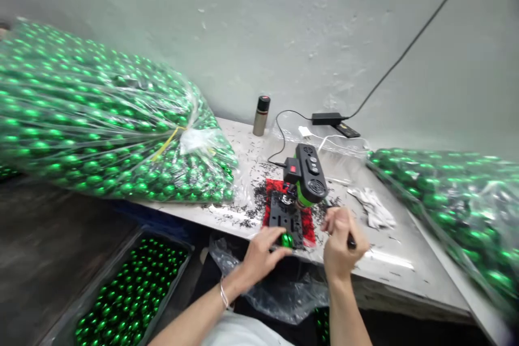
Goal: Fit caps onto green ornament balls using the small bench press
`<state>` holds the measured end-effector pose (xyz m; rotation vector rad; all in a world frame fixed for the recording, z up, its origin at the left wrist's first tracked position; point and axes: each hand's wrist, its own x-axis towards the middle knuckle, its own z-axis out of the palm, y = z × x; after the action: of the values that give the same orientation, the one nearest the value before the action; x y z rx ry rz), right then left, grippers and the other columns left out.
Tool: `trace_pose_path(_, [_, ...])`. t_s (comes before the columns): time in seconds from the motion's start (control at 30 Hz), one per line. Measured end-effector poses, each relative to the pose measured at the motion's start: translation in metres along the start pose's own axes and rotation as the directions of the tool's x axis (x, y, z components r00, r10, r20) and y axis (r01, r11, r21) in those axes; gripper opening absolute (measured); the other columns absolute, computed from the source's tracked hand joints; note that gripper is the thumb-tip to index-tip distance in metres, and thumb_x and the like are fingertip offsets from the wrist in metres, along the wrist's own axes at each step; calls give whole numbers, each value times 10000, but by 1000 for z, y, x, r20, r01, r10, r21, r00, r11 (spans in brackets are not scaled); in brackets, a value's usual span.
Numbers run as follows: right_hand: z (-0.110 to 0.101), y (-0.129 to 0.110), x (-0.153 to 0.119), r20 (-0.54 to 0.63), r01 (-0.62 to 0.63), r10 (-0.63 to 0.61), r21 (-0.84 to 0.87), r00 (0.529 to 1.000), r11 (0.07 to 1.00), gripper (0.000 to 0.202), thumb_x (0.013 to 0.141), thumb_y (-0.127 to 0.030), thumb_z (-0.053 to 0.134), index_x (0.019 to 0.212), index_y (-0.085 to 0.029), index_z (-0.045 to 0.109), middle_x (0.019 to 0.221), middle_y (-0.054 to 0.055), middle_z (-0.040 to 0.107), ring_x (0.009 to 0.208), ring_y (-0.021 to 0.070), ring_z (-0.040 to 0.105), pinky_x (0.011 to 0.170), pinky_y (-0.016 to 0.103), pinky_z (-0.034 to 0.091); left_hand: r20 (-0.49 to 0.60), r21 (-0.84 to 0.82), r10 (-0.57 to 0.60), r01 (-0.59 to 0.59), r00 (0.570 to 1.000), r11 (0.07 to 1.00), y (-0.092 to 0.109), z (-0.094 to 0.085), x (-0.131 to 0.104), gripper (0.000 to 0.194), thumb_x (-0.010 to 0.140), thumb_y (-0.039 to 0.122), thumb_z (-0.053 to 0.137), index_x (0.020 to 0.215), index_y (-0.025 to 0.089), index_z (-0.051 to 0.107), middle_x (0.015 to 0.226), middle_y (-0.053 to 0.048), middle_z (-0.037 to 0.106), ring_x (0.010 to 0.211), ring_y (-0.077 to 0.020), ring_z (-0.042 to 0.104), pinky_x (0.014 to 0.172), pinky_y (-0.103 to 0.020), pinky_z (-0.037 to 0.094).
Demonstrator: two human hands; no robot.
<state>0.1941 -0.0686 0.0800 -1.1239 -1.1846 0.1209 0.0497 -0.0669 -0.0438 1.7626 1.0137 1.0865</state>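
Observation:
My left hand [264, 251] pinches a shiny green bauble [286, 240] between thumb and fingers at the near end of a slotted black metal plate [279, 215]. On that plate stands a small black machine [311, 173] with a green band, and red cloth [308, 227] lies beneath. My right hand [344, 238] is closed around a tool with a black handle [351, 241], just right of the machine. A thin part of the tool seems to point towards the machine; its kind cannot be made out. Small black bits [245, 216] are scattered around the plate.
A large tied bag of green baubles [121, 135] fills the table's left, and another bag [454, 211] lies right. White gloves [373, 208], a bottle [261, 115] and a power adapter [326, 118] with cables are on the table [389, 275]. Below left, a plastic-lined crate [87, 286] holds baubles.

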Motion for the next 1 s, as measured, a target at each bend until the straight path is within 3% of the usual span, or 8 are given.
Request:
trace_pose_path(0.13, [7, 6, -10, -95, 41, -42, -18, 995, 999, 389, 973, -284, 492, 594, -197, 474, 609, -26, 475, 528, 101, 473, 527, 289, 340, 224, 40, -95, 88, 970, 995, -10, -3, -52, 463, 899, 370, 663, 1348, 265, 611, 1292, -121, 654, 1035, -262, 674, 935, -360, 514])
trace_pose_path(0.27, [10, 11, -16, -119, 99, -99, -6, 988, 995, 394, 962, -263, 509, 575, -197, 472, 594, -21, 479, 535, 112, 489, 536, 298, 349, 186, 80, -162, 149, 969, 986, -15, -14, -58, 390, 886, 382, 678, 1254, 251, 679, 1240, -129, 678, 821, -232, 694, 800, -358, 547])
trace_pose_path(0.37, [11, 12, -16, -129, 120, -118, 7, 985, 993, 398, 957, -247, 515, 566, -197, 465, 592, -19, 479, 527, 112, 486, 521, 296, 349, -9, 156, -42, 43, 999, 987, -6, -47, -19, 313, 994, 345, 489, 947, 216, 770, 906, -115, 735, 846, -246, 677, 837, -384, 528])
trace_pose_path(0.47, [11, 14, -17, -139, 119, -117, 6, 983, 993, 395, 958, -232, 511, 567, -189, 468, 604, -21, 482, 532, 105, 495, 514, 283, 358, -263, 377, 42, 62, 964, 924, -1, -95, 45, 295, 992, 293, 474, 1025, 176, 743, 1081, -144, 710, 1034, -275, 644, 968, -441, 492])
trace_pose_path(0.57, [11, 16, -18, -135, 136, -134, 8, 982, 991, 379, 959, -209, 506, 582, -178, 488, 607, -26, 486, 538, 95, 501, 518, 267, 366, -171, 734, -174, 244, 970, 634, -7, -136, 106, 351, 1004, 232, 401, 1246, 128, 633, 1255, -163, 633, 1137, -245, 593, 985, -395, 482])
trace_pose_path(0.6, [10, 17, -19, -131, 144, -141, 10, 981, 990, 376, 958, -201, 506, 583, -176, 489, 607, -28, 487, 539, 92, 501, 518, 263, 366, -157, 765, -220, 259, 963, 590, -10, -144, 122, 333, 974, 232, 467, 1236, 110, 631, 1253, -179, 627, 1149, -271, 580, 977, -410, 479])
trace_pose_path(0.8, [6, 18, -21, -86, 134, -134, -3, 987, 991, 381, 959, -171, 492, 578, -175, 490, 628, -24, 498, 551, 88, 501, 516, 259, 363, -88, 814, -384, 288, 919, 504, -29, -141, 166, 364, 728, 74, 666, 1092, 49, 669, 1199, -276, 621, 1133, -382, 577, 916, -434, 474])
trace_pose_path(1.0, [6, 21, -23, -79, 157, -159, -27, 984, 987, 379, 955, -157, 482, 578, -185, 460, 636, -21, 503, 563, 93, 506, 534, 263, 368, -99, 735, -353, 307, 930, 605, -24, -136, 162, 433, 818, 69, 561, 1249, 49, 605, 1298, -287, 560, 1091, -337, 622, 894, -394, 482])
